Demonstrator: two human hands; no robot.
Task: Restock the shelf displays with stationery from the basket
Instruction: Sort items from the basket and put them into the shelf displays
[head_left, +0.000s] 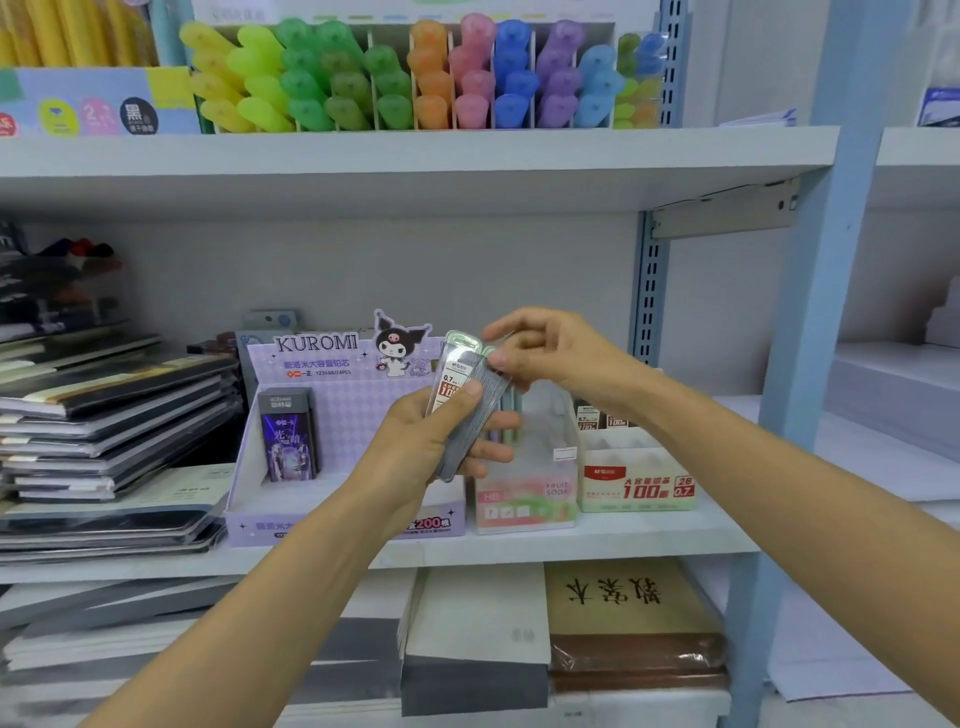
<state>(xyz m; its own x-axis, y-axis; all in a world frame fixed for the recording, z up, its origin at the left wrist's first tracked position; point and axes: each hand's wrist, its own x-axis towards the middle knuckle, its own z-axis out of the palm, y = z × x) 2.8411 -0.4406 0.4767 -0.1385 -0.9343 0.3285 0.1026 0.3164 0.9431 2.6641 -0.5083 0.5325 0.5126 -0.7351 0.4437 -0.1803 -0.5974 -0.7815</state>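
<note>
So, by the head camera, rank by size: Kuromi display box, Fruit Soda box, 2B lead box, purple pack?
1. Kuromi display box
2. Fruit Soda box and 2B lead box, too alike to rank
3. Purple pack, smallest

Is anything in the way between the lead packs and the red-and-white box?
Nothing visible is. The left hand holds the lead packs, the right hand pinches their top end, and the red-and-white box sits open-topped to their lower right.
</note>
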